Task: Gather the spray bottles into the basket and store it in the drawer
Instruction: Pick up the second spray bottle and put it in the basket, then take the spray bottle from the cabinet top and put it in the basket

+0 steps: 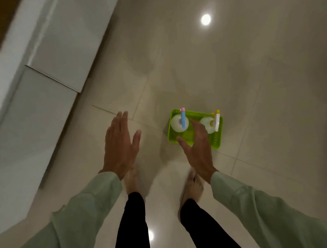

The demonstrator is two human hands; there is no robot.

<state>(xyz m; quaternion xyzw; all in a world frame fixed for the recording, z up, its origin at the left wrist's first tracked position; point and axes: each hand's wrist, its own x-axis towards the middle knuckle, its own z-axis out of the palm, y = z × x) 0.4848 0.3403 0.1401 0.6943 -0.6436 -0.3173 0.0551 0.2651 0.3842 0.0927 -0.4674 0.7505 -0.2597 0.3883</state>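
While the person stands barefoot on the pale tiled floor (255, 70), both arms reach forward and down. The left hand (119, 144) is flat, fingers together, thumb out, holding nothing. The right hand (196, 146) is spread and empty, above the near edge of the green basket (217, 141). The basket sits on the floor with two spray bottles (179, 122) (208, 124) upright inside. White cabinets (38, 111) line the left; bare floor lies all around the basket.
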